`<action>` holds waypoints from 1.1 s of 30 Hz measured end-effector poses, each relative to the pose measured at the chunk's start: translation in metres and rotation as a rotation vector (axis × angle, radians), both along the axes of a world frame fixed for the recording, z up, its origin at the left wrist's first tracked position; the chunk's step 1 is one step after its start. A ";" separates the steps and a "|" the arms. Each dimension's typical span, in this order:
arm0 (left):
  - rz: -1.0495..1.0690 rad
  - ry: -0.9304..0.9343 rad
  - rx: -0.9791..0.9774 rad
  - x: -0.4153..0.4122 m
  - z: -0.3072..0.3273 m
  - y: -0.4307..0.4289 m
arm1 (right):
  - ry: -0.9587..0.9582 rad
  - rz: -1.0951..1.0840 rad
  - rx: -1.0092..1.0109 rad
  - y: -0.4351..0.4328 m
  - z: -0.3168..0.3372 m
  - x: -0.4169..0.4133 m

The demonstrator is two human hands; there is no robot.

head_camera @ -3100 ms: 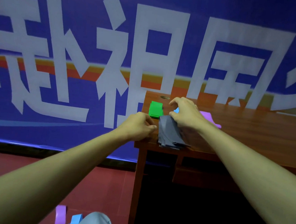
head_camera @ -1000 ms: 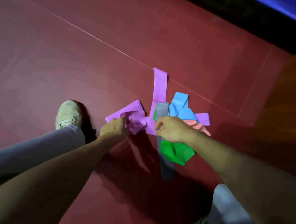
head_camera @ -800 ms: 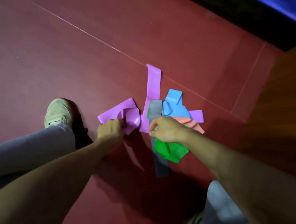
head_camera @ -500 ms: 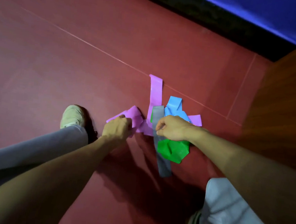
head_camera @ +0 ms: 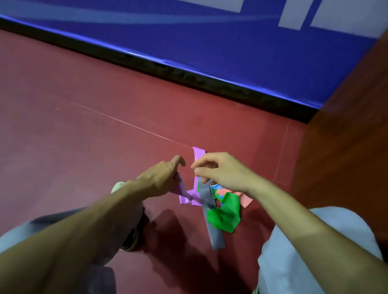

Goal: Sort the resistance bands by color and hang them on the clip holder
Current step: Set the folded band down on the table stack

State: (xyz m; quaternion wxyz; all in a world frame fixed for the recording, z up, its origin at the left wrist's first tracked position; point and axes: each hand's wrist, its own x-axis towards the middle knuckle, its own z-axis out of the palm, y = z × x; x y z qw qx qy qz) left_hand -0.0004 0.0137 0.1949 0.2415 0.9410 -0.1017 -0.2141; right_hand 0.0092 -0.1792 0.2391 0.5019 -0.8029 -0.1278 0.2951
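Observation:
A heap of resistance bands lies on the red floor (head_camera: 94,137) between my knees. My left hand (head_camera: 161,178) grips a crumpled purple band (head_camera: 187,197) at the heap's left side. My right hand (head_camera: 221,173) pinches the top of a grey band (head_camera: 211,224), which trails down and toward me. Behind the right hand a long purple band (head_camera: 198,154) sticks out. A crumpled green band (head_camera: 225,215), a salmon band (head_camera: 246,200) and a bit of a blue band (head_camera: 216,186) lie under my right wrist. No clip holder is in view.
The wooden side of a table (head_camera: 359,139) rises at the right. A blue banner (head_camera: 198,40) with a black strip below it runs along the back. My grey trouser legs (head_camera: 296,251) and a shoe (head_camera: 129,238) flank the heap.
I have turned from the table down to the heap on the floor. In the last half second both hands have risen, the right lifting the grey band's end and the left the purple band.

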 end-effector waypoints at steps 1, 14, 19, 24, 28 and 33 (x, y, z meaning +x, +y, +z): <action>-0.009 -0.030 -0.008 -0.005 0.008 -0.004 | -0.018 -0.033 0.020 -0.005 0.004 -0.006; -0.014 -0.273 -0.377 -0.034 0.054 -0.044 | -0.180 -0.137 -0.296 -0.032 -0.017 -0.012; -0.128 -0.282 -0.264 -0.016 0.065 -0.039 | -0.166 0.128 -0.339 -0.021 -0.018 0.000; -0.094 -0.392 -0.328 0.000 0.071 -0.025 | -0.163 0.191 -0.374 -0.012 -0.022 0.009; 0.040 -0.484 -0.386 0.007 0.074 -0.013 | -0.204 0.163 -0.387 -0.007 -0.025 0.017; 0.385 -0.580 -0.470 0.013 0.076 -0.003 | -0.250 0.075 -0.304 -0.008 -0.032 0.022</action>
